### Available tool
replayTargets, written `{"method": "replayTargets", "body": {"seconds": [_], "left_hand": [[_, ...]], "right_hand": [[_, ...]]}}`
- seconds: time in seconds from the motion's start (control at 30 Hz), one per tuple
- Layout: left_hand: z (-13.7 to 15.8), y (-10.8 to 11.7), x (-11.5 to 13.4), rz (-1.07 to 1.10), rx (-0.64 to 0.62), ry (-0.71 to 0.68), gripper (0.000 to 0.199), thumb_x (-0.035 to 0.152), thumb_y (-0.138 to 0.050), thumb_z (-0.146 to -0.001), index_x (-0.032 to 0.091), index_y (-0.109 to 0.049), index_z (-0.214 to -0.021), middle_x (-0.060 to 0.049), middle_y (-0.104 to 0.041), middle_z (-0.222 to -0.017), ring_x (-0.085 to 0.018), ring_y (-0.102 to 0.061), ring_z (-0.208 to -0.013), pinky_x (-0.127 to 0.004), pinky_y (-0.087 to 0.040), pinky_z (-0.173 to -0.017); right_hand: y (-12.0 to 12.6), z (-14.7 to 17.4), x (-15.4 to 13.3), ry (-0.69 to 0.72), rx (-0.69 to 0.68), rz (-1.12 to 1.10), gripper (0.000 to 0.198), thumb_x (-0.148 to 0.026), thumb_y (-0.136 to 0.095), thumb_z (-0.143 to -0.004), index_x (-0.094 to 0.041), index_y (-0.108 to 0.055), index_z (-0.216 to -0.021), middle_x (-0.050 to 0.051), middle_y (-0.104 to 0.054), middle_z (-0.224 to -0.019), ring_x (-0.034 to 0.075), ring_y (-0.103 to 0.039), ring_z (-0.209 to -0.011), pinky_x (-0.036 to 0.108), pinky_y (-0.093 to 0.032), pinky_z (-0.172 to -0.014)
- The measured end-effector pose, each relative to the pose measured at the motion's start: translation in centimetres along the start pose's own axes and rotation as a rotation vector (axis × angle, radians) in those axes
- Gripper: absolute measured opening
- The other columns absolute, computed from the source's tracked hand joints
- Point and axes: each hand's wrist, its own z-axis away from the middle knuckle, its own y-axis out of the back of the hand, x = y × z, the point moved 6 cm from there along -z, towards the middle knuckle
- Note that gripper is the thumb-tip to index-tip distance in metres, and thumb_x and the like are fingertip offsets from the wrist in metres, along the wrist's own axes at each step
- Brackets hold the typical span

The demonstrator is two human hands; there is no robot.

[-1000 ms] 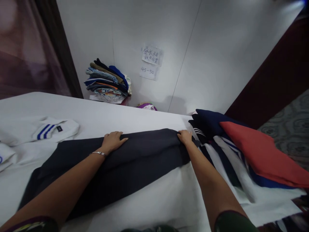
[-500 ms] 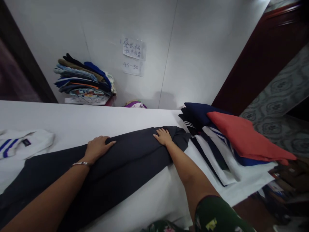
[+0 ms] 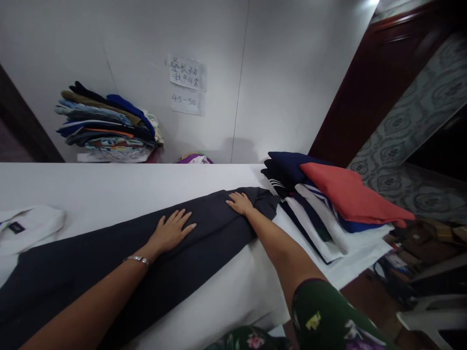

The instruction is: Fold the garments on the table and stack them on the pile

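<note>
A room given over to clothing — a small garment workshop or a household room, the view does not settle which. A white table (image 3: 175, 187) bears a dark garment (image 3: 204, 218) laid out lengthwise and a pile of folded clothes (image 3: 343, 192); another clothes stack (image 3: 105, 126) stands by the plain wall (image 3: 284, 87). Handwritten paper notices (image 3: 188, 75) are stuck there, one reading "45-50". The patterned wallpaper (image 3: 396, 124) looks domestic — so does the dark red panelled wood (image 3: 375, 63).
</note>
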Motion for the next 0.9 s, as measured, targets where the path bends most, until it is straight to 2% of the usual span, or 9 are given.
{"method": "replayTargets", "body": {"seconds": [0.13, 0.23, 0.4, 0.57, 0.67, 0.73, 0.83, 0.9], "left_hand": [[-0.1, 0.1, -0.3, -0.011, 0.010, -0.007, 0.062, 0.050, -0.033, -0.096, 0.025, -0.039, -0.152, -0.010, -0.031, -0.162, -0.031, -0.023, -0.151, -0.059, -0.021, -0.118], [-0.2, 0.1, -0.3, -0.035, -0.006, -0.009, 0.063, 0.049, -0.031, -0.097, 0.022, -0.035, -0.154, -0.011, -0.028, -0.163, -0.030, -0.022, -0.151, -0.059, -0.020, -0.118], [-0.3, 0.0, -0.2, -0.037, 0.002, -0.005, 0.063, 0.049, -0.031, -0.097, 0.022, -0.036, -0.154, -0.011, -0.028, -0.163, -0.031, -0.022, -0.151, -0.059, -0.021, -0.118], [-0.1, 0.3, 0.3, -0.001, 0.013, 0.002, 0.066, 0.052, -0.030, -0.096, 0.020, -0.036, -0.154, -0.012, -0.030, -0.162, -0.031, -0.023, -0.151, -0.058, -0.020, -0.118], [0.0, 0.6, 0.6, 0.042, 0.029, -0.003, 0.067, 0.055, -0.029, -0.096, 0.019, -0.037, -0.153, -0.013, -0.030, -0.162, -0.032, -0.023, -0.151, -0.059, -0.019, -0.118], [0.1, 0.6, 0.8, 0.044, 0.041, -0.009, 0.067, 0.056, -0.029, -0.096, 0.020, -0.037, -0.153, -0.013, -0.031, -0.162, -0.032, -0.023, -0.151, -0.059, -0.019, -0.118], [0.2, 0.5, 0.8, 0.038, 0.045, -0.004, 0.067, 0.057, -0.028, -0.097, 0.021, -0.037, -0.153, -0.013, -0.031, -0.162, -0.032, -0.023, -0.151, -0.059, -0.019, -0.118], [0.5, 0.7, 0.9, 0.060, 0.065, -0.002, 0.067, 0.058, -0.028, -0.097, 0.020, -0.039, -0.152, -0.014, -0.033, -0.161, -0.031, -0.025, -0.150, -0.057, -0.019, -0.118]], "right_hand": [[0.3, 0.9, -0.3, -0.017, 0.025, -0.008, 0.060, -0.054, -0.030, -0.101, -0.019, -0.048, -0.146, 0.009, -0.044, -0.155, 0.027, -0.030, -0.148, 0.048, -0.017, -0.122], [-0.4, 2.0, -0.2, -0.050, 0.095, 0.009, 0.064, -0.056, -0.028, -0.101, -0.017, -0.042, -0.150, 0.011, -0.038, -0.159, 0.028, -0.024, -0.151, 0.047, -0.014, -0.122], [-1.5, 2.9, -0.1, -0.049, 0.147, 0.028, 0.062, -0.053, -0.029, -0.101, -0.016, -0.043, -0.149, 0.010, -0.040, -0.158, 0.027, -0.026, -0.150, 0.044, -0.014, -0.122], [-0.3, 2.8, -0.1, -0.100, 0.084, -0.053, 0.056, -0.049, -0.030, -0.102, -0.020, -0.044, -0.149, 0.008, -0.039, -0.159, 0.023, -0.024, -0.151, 0.043, -0.012, -0.123], [0.2, 2.7, -2.0, -0.110, 0.031, -0.105, 0.061, -0.055, -0.023, -0.102, -0.023, -0.042, -0.150, 0.008, -0.039, -0.159, 0.025, -0.028, -0.150, 0.050, -0.016, -0.122], [0.0, 2.9, -4.4, -0.032, 0.038, -0.110, 0.064, -0.062, -0.024, -0.100, -0.027, -0.040, -0.151, 0.006, -0.035, -0.161, 0.025, -0.025, -0.151, 0.054, -0.014, -0.122], [-1.5, 3.7, -7.9, 0.104, 0.043, -0.059, 0.067, -0.067, -0.033, -0.096, -0.028, -0.040, -0.151, 0.007, -0.028, -0.164, 0.026, -0.017, -0.153, 0.057, -0.011, -0.121], [-2.6, 4.3, -8.9, 0.124, 0.041, -0.009, 0.067, -0.066, -0.036, -0.096, -0.027, -0.041, -0.150, 0.008, -0.025, -0.165, 0.027, -0.016, -0.153, 0.058, -0.013, -0.121]]}}
